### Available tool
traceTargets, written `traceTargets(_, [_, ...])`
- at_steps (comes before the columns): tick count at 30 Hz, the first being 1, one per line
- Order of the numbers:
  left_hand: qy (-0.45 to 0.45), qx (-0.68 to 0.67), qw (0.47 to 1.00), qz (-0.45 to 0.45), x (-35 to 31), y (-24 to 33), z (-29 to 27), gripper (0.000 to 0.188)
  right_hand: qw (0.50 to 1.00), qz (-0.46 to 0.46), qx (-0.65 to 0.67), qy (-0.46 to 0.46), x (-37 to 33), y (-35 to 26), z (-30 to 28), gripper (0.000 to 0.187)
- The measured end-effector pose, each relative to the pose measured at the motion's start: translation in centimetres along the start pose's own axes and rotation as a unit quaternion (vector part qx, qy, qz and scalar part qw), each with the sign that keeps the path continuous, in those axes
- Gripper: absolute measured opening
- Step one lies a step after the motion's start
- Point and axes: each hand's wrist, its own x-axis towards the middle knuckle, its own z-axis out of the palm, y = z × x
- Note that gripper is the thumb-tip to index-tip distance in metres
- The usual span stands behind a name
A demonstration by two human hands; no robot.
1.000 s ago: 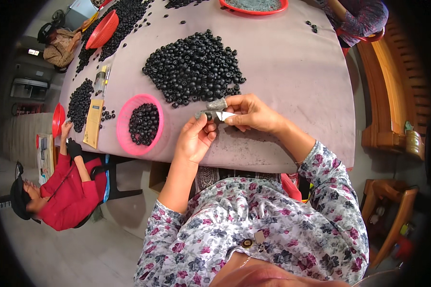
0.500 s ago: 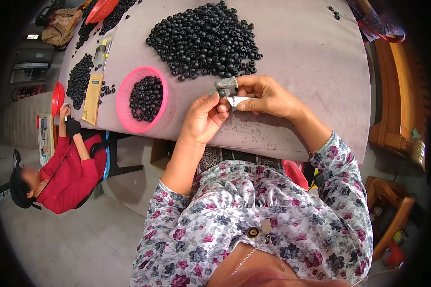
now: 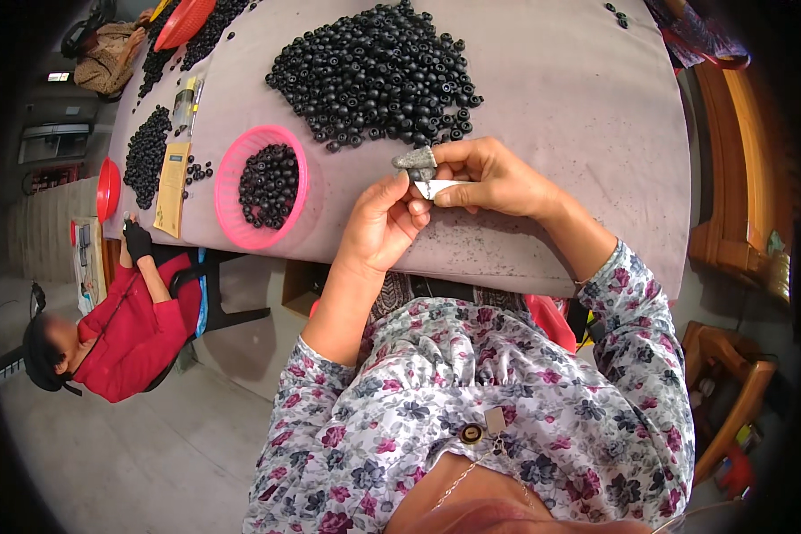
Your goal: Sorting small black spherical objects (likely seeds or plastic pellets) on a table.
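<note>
Where left fingers [image 3: 387, 191] meet right fingers [image 3: 459, 195], a bead [image 3: 420, 174] (black) sits.

Left hand [image 3: 383, 224] beside right hand [image 3: 503, 182]

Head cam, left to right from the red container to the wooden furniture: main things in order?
Red container → tan card → pink basket → left hand → right hand → wooden furniture.

The table [image 3: 578, 107] bears black beads [image 3: 374, 76] and a pink basket [image 3: 229, 191].
</note>
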Motion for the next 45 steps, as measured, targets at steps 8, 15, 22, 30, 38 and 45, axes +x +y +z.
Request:
traceTargets(8, [-0.028,-0.009,1.000,-0.012,0.0,0.0,-0.4,0.023,0.999,0.018,0.035,-0.001,-0.2,-0.4,0.1,0.039])
traceTargets(15, [-0.026,-0.010,1.000,-0.012,0.0,0.0,-0.5,0.023,0.999,0.030,0.033,-0.006,-0.1,-0.1,-0.4,0.041])
traceTargets(22, [0.000,-0.005,1.000,-0.017,-0.2,-0.1,0.1,0.022,1.000,0.014,0.028,0.001,-0.2,-0.1,-0.1,0.040])
traceTargets(30, [-0.023,0.007,1.000,-0.002,-0.1,-0.2,-0.2,0.021,0.999,0.026,0.027,-0.002,-0.2,-0.1,-0.2,0.034])
traceTargets(38, [-0.021,-0.015,1.000,-0.007,0.0,-0.6,-0.4,0.023,0.999,0.028,0.027,-0.002,-0.2,0.0,-0.3,0.028])
traceTargets(45, [-0.019,-0.023,1.000,0.005,0.0,-1.0,-0.7,0.022,0.999,0.024,0.045,-0.015,-0.1,0.4,-0.4,0.024])
